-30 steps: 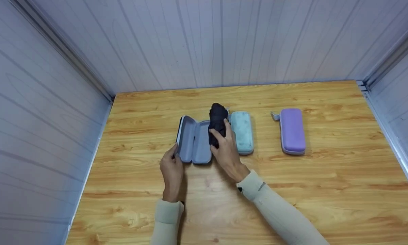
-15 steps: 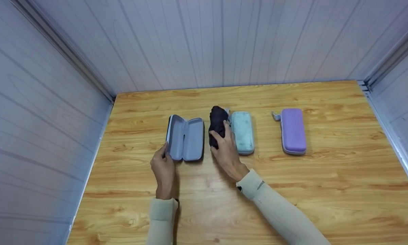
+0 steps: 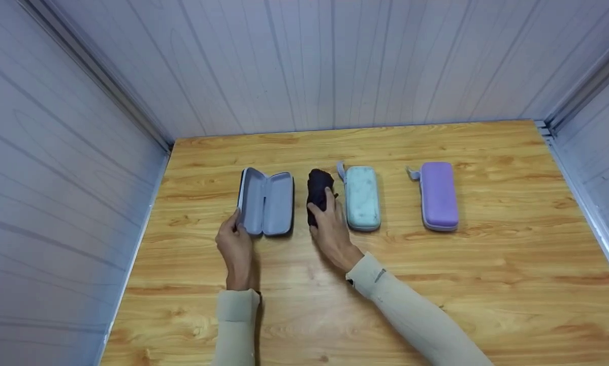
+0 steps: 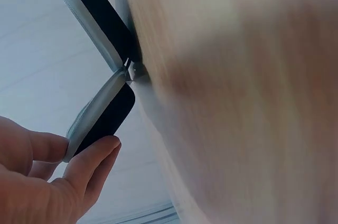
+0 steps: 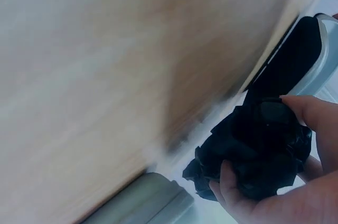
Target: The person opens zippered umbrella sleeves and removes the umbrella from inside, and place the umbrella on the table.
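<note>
An open hard case (image 3: 278, 203) with a grey lining and black outside lies on the table, its two halves spread apart. My left hand (image 3: 235, 249) pinches the rim of its left half between thumb and fingers, as the left wrist view shows on the case edge (image 4: 100, 121). To the right of the case is a folded black umbrella (image 3: 318, 185), its fabric bunched. My right hand (image 3: 332, 234) grips its near part from above, with thumb and fingers around the umbrella (image 5: 253, 150). A gap separates umbrella and case. The umbrella's underside is hidden.
A closed mint-green case (image 3: 363, 198) with a grey strap lies just right of the umbrella. Farther right is a closed purple case (image 3: 439, 195). Pale panel walls (image 3: 304, 66) enclose the wooden table (image 3: 507, 244) at the back and sides.
My left hand has drawn the open case leftward, out from beneath the umbrella. My right hand has moved the umbrella down and slightly left, away from the mint-green case.
</note>
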The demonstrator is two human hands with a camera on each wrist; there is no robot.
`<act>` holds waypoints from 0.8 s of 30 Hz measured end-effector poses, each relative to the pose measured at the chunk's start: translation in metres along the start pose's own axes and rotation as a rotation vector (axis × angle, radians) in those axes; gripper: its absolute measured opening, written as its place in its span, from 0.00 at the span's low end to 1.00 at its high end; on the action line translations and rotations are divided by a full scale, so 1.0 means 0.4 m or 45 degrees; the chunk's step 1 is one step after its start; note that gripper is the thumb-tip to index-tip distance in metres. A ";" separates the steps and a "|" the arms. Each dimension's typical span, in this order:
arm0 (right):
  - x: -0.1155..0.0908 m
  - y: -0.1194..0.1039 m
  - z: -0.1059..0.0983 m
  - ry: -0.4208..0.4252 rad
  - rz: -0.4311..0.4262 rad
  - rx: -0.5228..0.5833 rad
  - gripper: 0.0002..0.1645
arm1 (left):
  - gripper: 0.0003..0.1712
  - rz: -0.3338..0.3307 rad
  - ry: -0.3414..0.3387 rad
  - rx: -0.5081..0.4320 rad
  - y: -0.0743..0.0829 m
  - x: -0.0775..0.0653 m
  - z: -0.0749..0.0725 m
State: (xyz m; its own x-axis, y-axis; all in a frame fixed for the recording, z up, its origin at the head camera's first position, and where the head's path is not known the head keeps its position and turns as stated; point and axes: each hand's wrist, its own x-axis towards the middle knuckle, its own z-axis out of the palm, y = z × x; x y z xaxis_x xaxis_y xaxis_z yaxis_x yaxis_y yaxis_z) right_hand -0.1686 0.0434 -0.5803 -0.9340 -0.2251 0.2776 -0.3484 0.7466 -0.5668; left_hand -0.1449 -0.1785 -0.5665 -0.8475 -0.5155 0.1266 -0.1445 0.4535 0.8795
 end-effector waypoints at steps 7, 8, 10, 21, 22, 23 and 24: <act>0.005 -0.017 0.014 -0.072 -0.014 -0.059 0.28 | 0.21 0.020 0.042 0.022 0.000 0.025 0.001; 0.008 -0.020 0.014 -0.085 -0.012 -0.072 0.28 | 0.21 0.020 0.043 0.023 0.001 0.028 0.002; 0.013 -0.025 0.014 -0.113 -0.013 -0.119 0.29 | 0.21 0.015 0.036 0.018 0.000 0.034 0.003; 0.048 -0.023 0.033 -0.096 -0.158 -0.472 0.30 | 0.23 0.002 -0.012 0.024 -0.011 0.047 0.009; 0.049 -0.024 0.033 -0.109 -0.160 -0.466 0.30 | 0.23 0.006 -0.018 0.034 -0.012 0.048 0.010; 0.050 -0.024 0.033 -0.123 -0.162 -0.462 0.31 | 0.23 0.009 -0.024 0.044 -0.014 0.049 0.010; 0.051 -0.025 0.033 -0.140 -0.165 -0.469 0.31 | 0.23 0.010 -0.032 0.050 -0.014 0.050 0.010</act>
State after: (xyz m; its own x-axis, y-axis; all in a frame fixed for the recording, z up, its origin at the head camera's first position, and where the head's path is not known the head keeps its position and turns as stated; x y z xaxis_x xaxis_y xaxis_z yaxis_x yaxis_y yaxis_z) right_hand -0.1854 0.0231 -0.5791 -0.8943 -0.3825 0.2323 -0.4303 0.8777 -0.2110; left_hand -0.1629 -0.1884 -0.5709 -0.8614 -0.4932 0.1215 -0.1570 0.4860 0.8597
